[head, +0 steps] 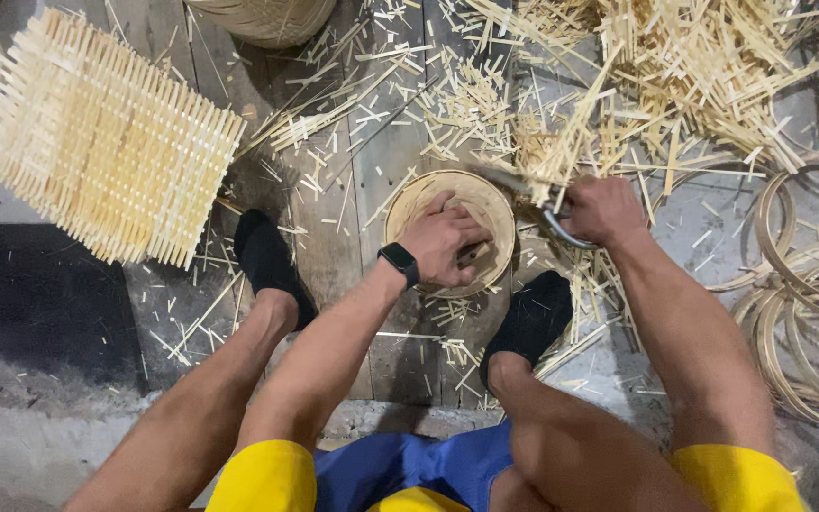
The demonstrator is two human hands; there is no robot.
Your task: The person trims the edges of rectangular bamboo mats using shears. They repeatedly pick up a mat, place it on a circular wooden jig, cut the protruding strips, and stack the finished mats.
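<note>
So here we're sitting over a plank floor (372,171) with a small round woven basket (448,231) parked between our two black-socked feet (272,265). Our left hand (443,239), the one with the black watch (399,263) on the wrist, is down inside the basket, fingers curled and pressing against the inner wall near the right side of the rim. It's half-closed more than spread; what the fingertips pinch, if anything, we can't tell.

Our right hand (604,210) sits just beside the basket's right edge, closed into a fist around the dark handles of a pair of shears (544,207). The blades point up-left, right at the basket's rim where loose strip ends (561,156) stick up, though that spot is blurry.

Offcuts of bamboo strips (447,104) are scattered all over the far side of the floor, with a big messy pile (713,76) toward the far right corner. A flat woven mat (111,137) with bristly edges lies at the far left, and a bunch of bent hoops (808,303) are stacked along the right edge.
</note>
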